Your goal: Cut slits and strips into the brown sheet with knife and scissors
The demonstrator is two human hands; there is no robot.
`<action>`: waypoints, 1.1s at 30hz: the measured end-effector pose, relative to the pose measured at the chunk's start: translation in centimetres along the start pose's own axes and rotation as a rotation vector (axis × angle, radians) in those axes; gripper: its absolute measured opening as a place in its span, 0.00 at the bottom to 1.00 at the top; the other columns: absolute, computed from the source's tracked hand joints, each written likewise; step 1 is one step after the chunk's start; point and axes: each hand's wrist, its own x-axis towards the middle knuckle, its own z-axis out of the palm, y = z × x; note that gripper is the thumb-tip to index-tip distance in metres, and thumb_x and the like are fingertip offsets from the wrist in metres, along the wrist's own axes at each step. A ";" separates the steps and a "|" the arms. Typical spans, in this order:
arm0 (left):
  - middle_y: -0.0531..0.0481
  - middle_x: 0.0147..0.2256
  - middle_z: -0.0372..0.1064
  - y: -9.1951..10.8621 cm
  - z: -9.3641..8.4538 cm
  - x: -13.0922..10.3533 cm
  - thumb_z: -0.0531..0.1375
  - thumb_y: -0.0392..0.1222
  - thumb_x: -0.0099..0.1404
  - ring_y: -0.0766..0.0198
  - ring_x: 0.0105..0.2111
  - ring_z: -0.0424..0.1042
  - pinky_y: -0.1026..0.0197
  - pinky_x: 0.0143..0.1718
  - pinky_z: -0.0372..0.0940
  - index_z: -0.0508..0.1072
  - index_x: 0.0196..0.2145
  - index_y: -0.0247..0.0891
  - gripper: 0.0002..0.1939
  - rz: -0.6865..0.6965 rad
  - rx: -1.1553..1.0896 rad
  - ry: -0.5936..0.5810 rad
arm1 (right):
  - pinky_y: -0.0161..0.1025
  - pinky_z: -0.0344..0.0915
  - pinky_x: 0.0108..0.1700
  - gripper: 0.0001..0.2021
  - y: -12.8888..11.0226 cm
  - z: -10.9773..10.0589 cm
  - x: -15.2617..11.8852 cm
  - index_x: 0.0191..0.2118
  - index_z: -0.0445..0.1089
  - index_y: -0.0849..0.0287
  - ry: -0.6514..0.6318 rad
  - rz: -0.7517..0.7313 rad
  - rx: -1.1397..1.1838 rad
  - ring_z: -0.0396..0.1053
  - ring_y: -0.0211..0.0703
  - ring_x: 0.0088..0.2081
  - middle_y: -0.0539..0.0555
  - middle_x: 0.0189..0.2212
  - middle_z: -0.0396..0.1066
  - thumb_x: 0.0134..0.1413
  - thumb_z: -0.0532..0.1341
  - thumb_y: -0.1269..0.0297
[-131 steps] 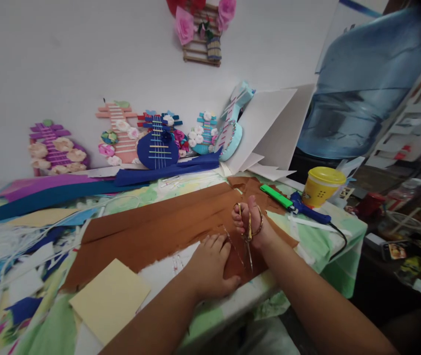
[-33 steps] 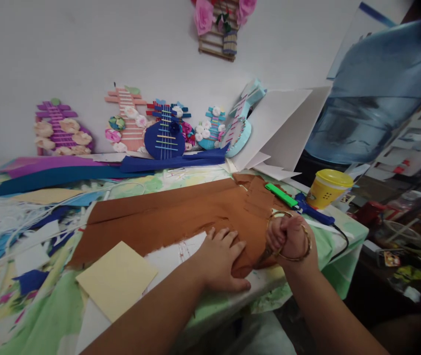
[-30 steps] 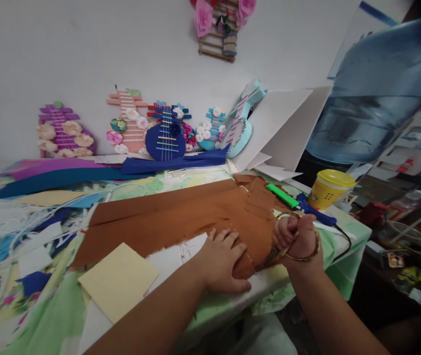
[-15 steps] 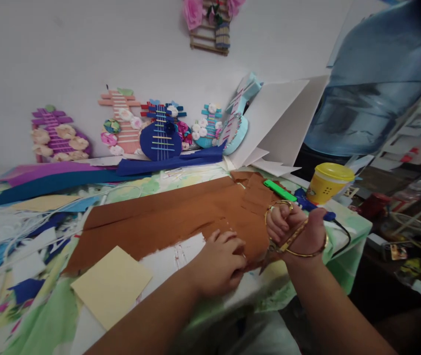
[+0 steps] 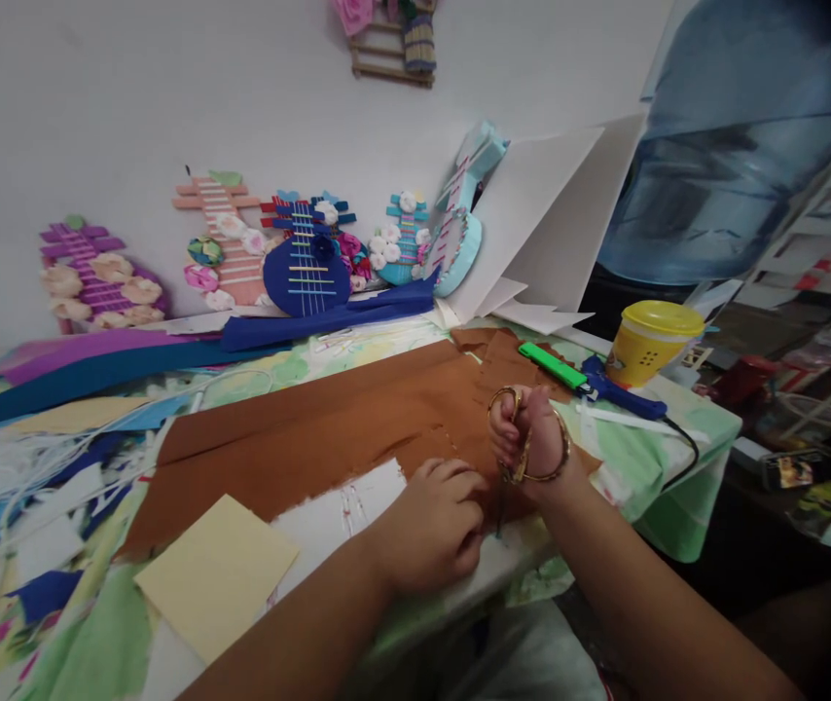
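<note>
A wide brown sheet (image 5: 299, 428), paper or cloth, lies creased across the table over a white board (image 5: 328, 516). My left hand (image 5: 434, 516) rests at the sheet's near edge, fingers bent over it and the thumb tucked low; what lies under the palm is hidden. Gold-handled scissors (image 5: 560, 458) are in my right hand (image 5: 536, 438), with fingers through the loops. Their dark blades point down by the sheet's near edge, just right of my left hand; how far apart the blades are I cannot make out. A square yellow paper pad (image 5: 218, 574) lies left of my left forearm.
A green cutter (image 5: 553, 365), a blue glue gun (image 5: 624, 397) with a cord and a yellow-lidded tub (image 5: 653, 341) sit at the right. Decorated lute-shaped crafts (image 5: 306, 263) lean along the wall. Cords and scraps (image 5: 43, 516) cover the left side. A large water bottle (image 5: 722, 156) stands beyond.
My right hand with the scissors has moved left and turned, bringing the blades nearer my left hand and pointing more steeply down. My left hand stays at the sheet. The view has shifted slightly.
</note>
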 end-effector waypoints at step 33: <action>0.51 0.23 0.63 3.3 -0.6 0.4 0.55 0.39 0.56 0.63 0.21 0.60 0.59 0.24 0.50 0.66 0.24 0.36 0.05 0.143 0.485 -0.134 | 0.34 0.54 0.24 0.15 -2.4 3.2 6.2 0.25 0.63 0.58 -0.591 -0.168 -1.857 0.65 0.43 0.27 0.53 0.24 0.67 0.40 0.58 0.50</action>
